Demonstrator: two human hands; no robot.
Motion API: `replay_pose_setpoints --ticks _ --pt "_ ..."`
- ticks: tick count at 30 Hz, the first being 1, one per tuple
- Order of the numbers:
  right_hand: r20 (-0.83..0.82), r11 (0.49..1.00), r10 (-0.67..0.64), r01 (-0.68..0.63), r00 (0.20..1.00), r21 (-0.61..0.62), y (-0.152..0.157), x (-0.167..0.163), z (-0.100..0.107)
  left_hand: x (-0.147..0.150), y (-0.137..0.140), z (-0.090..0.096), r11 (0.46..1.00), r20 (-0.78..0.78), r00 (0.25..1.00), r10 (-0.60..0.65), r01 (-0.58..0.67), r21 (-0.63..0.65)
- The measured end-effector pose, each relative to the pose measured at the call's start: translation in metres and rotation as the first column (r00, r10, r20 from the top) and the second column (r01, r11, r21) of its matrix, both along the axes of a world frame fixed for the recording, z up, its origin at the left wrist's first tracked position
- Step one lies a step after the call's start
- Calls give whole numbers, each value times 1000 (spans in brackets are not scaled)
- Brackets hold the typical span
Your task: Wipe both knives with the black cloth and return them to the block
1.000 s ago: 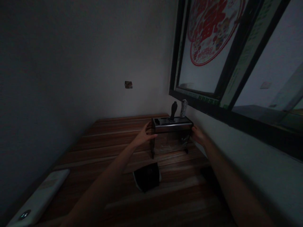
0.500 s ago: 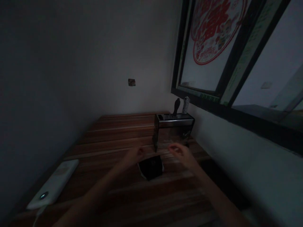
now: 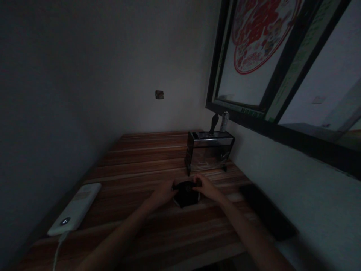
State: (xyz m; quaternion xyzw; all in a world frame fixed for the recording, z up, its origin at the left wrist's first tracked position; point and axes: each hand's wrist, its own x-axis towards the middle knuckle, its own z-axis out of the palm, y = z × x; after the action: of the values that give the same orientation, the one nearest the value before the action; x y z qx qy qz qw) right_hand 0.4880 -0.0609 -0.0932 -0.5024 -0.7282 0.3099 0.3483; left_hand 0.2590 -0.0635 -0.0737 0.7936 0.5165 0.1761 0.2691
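A small, dark, folded cloth [image 3: 186, 195] with a pale edge underneath lies on the wooden table in front of me; the dim light hides its exact kind. At its far left corner my left hand [image 3: 165, 192] is closed, fingers pinching the edge. My right hand [image 3: 205, 187] grips the far right corner between thumb and fingers. The cloth's far edge looks slightly raised between the two hands.
Beyond the hands a knife block [image 3: 210, 150] holds knives with upright handles. A white power bank [image 3: 77, 205] with a cable lies at the left. A long dark slab [image 3: 267, 210] rests along the right wall, below a framed window [image 3: 239, 107].
Both hands have come down from above the cloth and taken hold of its far corners. The view has shifted slightly.
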Motion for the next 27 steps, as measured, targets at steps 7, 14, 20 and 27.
replay_pose_setpoints --ticks 7,14,20,27 --pt "-396 987 4 -67 918 -144 0 38 15 31 2 7 998 375 925 -62 51 38" --pt "-390 988 -156 141 908 -68 11 82 16 91 11 10 979 338 919 -201 176 105" --pt "-215 932 -334 355 918 68 28 98 -8 120 21 2 957 73 973 -221 202 211" --pt "26 893 -411 397 911 212 30 90 -18 127 26 -9 936 -110 972 -208 231 267"
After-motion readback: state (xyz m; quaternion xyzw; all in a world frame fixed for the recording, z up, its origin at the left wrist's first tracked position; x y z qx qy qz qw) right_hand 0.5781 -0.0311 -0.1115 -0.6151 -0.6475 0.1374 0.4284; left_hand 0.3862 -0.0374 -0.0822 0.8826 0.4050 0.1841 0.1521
